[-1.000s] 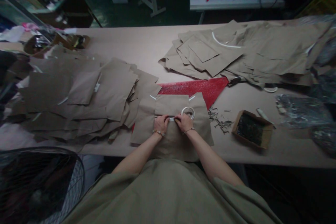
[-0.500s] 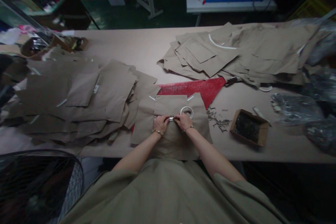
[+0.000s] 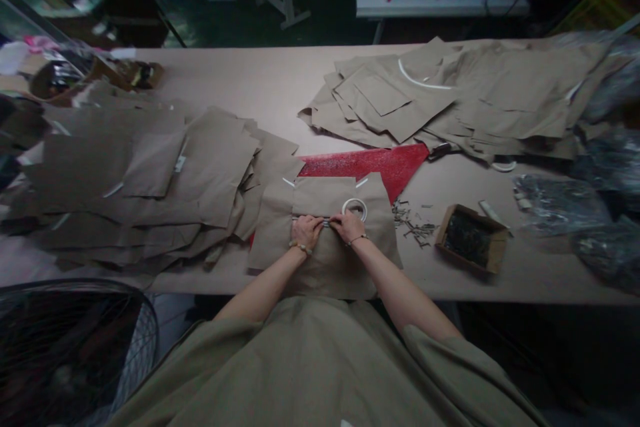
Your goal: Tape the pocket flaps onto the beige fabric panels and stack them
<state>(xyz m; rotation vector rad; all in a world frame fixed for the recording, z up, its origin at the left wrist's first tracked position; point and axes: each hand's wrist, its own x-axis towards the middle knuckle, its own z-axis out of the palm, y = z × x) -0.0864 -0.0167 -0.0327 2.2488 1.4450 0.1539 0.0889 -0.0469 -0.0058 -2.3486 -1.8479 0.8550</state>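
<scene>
Tan fabric piece (image 3: 325, 263) lies flat before me at the table's front edge, with a sewn-looking panel (image 3: 323, 195) on it. At the panel's lower edge sits a small shiny dark-and-silver strip (image 3: 326, 221). My left hand (image 3: 306, 233) pinches at its left end, fingers closed. From the other side my right hand (image 3: 351, 228) pinches at its right end, also closed. Just behind the right hand's fingers a white tape roll (image 3: 363, 205) rests on the fabric, partly covered by them. Exactly how the fingertips grip the strip is too small to tell.
Tan fabric stacks (image 3: 215, 167) lie at left, and more tan pieces (image 3: 520, 80) at back right. A red sheet (image 3: 370, 163) shows behind the fabric. Scattered small metal pieces (image 3: 417, 230), a cardboard box (image 3: 495, 253) and plastic bags (image 3: 560, 203) lie right. A wire-guarded fan (image 3: 150, 320) stands front left.
Both hands stay at the strip; the fingers have shifted slightly, and the strip looks darker and less shiny now. The whole view has shifted a little.
</scene>
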